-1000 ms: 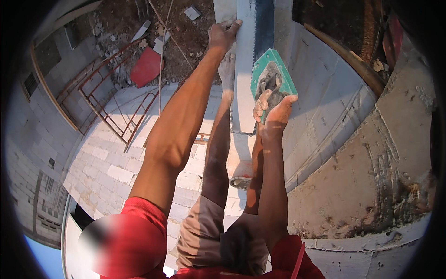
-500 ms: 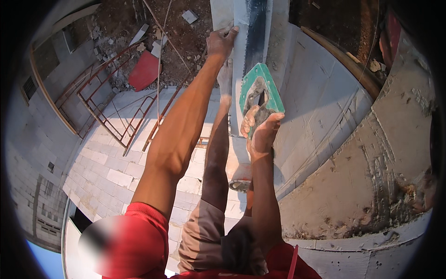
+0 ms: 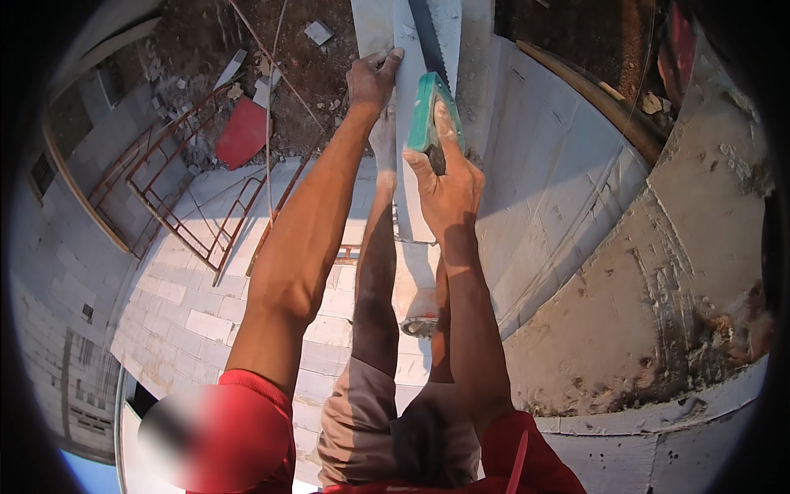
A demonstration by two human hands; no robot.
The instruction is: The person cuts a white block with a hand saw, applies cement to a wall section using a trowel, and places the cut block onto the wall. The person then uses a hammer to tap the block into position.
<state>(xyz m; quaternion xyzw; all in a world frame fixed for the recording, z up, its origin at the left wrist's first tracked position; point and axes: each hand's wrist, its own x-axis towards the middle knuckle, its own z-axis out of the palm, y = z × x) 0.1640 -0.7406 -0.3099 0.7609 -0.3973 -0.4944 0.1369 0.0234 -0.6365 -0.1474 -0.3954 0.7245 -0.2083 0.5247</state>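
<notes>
A hand saw with a green handle (image 3: 420, 115) is in my right hand (image 3: 453, 185), fingers wrapped round the grip and one finger stretched along the handle's side. Its dark toothed blade (image 3: 428, 37) points away from me, tilted over a long pale block (image 3: 409, 78); I cannot tell whether the teeth touch it. My left hand (image 3: 372, 82) grips the block's left edge, thumb on top. Just below that hand, my bare foot (image 3: 383, 136) is beside the block.
Reddish metal scaffold frames (image 3: 185, 210) stand at the left, near a red sheet (image 3: 243, 133) and rubble. A white block wall (image 3: 197, 321) lies below. To the right are a large pale panel (image 3: 551, 165), a wooden pole (image 3: 592, 99) and a rough plastered surface (image 3: 609, 329).
My right hand has turned over on the saw handle and moved slightly away from me. The blade has rolled from lying broad side up to a steeper tilt. My left hand keeps its hold.
</notes>
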